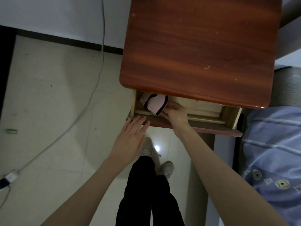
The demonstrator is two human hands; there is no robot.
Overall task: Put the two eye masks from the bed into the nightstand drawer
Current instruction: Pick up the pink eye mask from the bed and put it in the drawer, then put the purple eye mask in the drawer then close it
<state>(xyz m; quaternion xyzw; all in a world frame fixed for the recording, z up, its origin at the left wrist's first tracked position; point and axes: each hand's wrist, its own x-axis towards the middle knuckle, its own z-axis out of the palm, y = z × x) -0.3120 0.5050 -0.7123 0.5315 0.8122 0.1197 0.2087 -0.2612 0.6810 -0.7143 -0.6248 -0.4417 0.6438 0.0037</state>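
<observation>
A reddish-brown wooden nightstand [200, 46] is standing beside the blue striped bed [275, 154], its pale wooden drawer [203, 110] pulled partly open. The right hand [176, 114] is reaching inside, pinching a pink eye mask with black trim [155, 103] at the drawer's left end. The left hand [130, 136] is hovering spread flat, fingertips at the drawer front. Whether a second mask is already inside cannot be told; closing probably remains.

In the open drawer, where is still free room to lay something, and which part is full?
The drawer shows bare wood from the right hand to its right wall. The left end is crowded: the pink eye mask lies there, held by that hand. The left hand rests open on the front edge.
</observation>
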